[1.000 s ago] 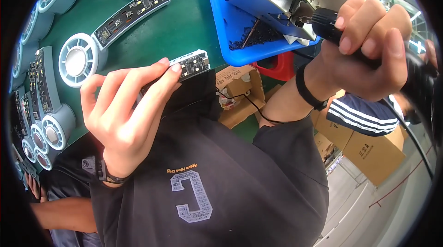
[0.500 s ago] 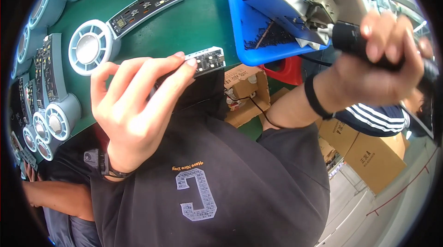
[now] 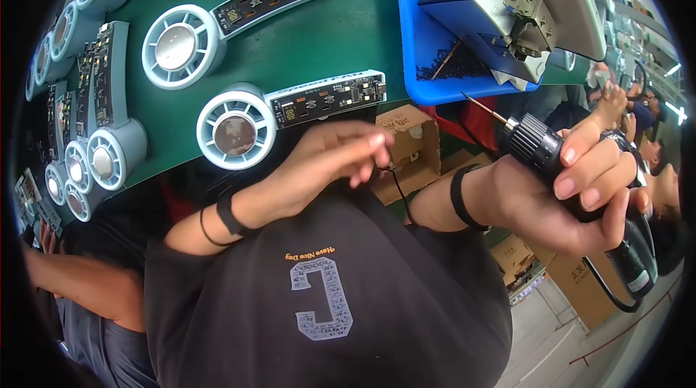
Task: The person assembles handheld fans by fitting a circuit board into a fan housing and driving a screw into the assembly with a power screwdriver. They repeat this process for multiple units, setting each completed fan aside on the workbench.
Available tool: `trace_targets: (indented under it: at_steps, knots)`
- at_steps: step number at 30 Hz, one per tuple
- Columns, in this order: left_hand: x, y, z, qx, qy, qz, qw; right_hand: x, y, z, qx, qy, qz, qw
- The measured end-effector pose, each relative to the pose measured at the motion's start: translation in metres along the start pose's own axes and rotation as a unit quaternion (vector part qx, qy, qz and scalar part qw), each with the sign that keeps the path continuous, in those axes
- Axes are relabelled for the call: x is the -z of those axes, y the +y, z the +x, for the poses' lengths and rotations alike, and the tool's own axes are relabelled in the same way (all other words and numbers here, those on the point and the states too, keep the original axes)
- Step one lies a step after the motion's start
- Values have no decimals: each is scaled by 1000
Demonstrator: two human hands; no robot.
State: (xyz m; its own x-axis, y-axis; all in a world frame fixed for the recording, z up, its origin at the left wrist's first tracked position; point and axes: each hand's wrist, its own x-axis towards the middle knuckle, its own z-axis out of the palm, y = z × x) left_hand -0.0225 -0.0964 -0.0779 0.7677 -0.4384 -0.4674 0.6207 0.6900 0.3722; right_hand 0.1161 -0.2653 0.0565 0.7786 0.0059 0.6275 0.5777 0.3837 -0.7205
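We wrap our right hand around one black screwdriver; our left hand hangs half-curled, and we cannot tell whether it pinches anything. Just beyond it, one nearer circuit-board unit and one farther twin lie on our green table.

A black shirt carries a short orange line above one large, pale character (both upside down from here). Dark characters mark the silver machine; dark printing stands on the cardboard box. The circuit board bears tiny white digits; the electric screwdriver's pale label is too small.
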Motion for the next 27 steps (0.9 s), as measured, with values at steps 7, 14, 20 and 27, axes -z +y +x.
trace_targets:
  at_steps: [7, 14, 20, 27]
  knots:
    - [-8, 0, 19, -39, -1, -132, 990, 3, -2, -1, 5, 26, -7, 1000]
    - [-4, -5, 22, -49, -29, -193, 980, -2, 5, -1, 38, 38, -63, 997]
    - [-24, 3, 14, -30, 74, -176, 981, 2, -6, -8, 12, 15, -10, 1000]
    - [-49, 0, -1, 18, -17, -33, 999, 12, -15, -17, 20, 5, -13, 1000]
